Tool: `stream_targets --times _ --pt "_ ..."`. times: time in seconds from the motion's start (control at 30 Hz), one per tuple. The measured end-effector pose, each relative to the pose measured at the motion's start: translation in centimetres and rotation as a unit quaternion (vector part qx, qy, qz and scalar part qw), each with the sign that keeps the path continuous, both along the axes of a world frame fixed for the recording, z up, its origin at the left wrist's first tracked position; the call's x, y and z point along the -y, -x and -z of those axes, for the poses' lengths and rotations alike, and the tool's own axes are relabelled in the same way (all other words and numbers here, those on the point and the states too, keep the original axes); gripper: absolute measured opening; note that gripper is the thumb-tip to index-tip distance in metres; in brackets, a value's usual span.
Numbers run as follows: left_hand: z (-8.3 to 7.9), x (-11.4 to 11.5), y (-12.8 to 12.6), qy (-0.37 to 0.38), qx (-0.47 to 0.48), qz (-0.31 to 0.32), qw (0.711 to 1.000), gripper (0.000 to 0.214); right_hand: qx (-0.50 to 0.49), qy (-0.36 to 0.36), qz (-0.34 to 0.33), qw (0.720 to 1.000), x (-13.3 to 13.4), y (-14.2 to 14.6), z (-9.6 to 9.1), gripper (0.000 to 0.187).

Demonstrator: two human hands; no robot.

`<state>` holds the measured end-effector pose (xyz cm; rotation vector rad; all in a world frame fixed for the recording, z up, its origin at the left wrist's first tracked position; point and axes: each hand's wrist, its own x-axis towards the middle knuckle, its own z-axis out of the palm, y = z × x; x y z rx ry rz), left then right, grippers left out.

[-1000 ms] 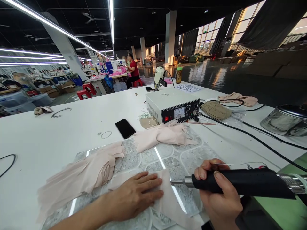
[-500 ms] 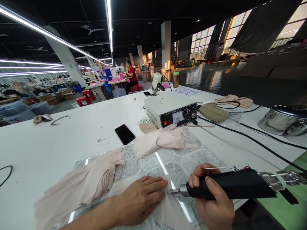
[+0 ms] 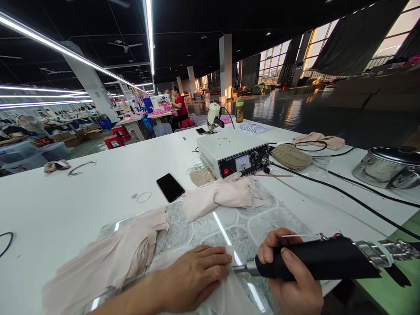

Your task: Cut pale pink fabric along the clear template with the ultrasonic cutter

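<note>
My left hand (image 3: 197,275) lies palm down, its fingers stretched flat on a sheer pale pink piece of fabric (image 3: 226,297). In my right hand (image 3: 292,267) is a black corded handpiece (image 3: 315,258) with a metal tip (image 3: 241,268). The tip points left and reaches the fabric just beside my left fingertips; whether it touches the cloth I cannot make out. Beneath the cloth is a clear, glossy sheet (image 3: 226,232) with a grey marbled pattern. A stack of pink fabric pieces (image 3: 108,258) lies left of my left hand, and another bundle (image 3: 219,197) lies beyond it.
A control box (image 3: 232,151) with a dial stands behind the fabric, its black cable (image 3: 334,188) running to the right. Around it are a phone (image 3: 170,187), elastic loops (image 3: 198,168), a glass pot (image 3: 390,168) and a bottle (image 3: 239,111). Farther off, a person in red (image 3: 179,105) sits at a sewing machine.
The handpiece's tip and my left hand have shifted very slightly down and to the right in view. The cloth and the hold on the handpiece look the same.
</note>
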<state>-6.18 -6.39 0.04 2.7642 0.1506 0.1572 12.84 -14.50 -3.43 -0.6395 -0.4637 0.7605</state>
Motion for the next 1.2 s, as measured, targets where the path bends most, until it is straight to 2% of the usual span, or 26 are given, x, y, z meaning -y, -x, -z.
stream_targets --times 0.13,0.4,0.83,1.0,1.2 --pt "0.3 0.0 0.1 -0.005 -0.013 -0.005 1.000 0.024 0.004 0.000 0.012 1.000 0.0 0.0 -0.3 0.014" --pt "0.7 0.2 0.4 -0.035 -0.028 -0.011 0.999 0.025 0.021 0.008 -0.007 1.000 0.2 -0.5 0.7 0.014" --pt "1.2 0.3 0.6 -0.082 -0.032 -0.009 0.996 0.026 0.040 0.017 -0.007 0.999 0.6 -0.6 1.2 0.013" --pt "0.9 0.2 0.5 -0.089 -0.044 -0.005 0.995 0.027 0.043 0.023 0.007 0.999 0.4 -0.5 0.7 0.013" --pt "1.1 0.2 0.6 -0.076 -0.024 -0.012 0.997 0.025 0.023 0.039 0.078 0.996 -0.3 -0.4 -0.9 0.015"
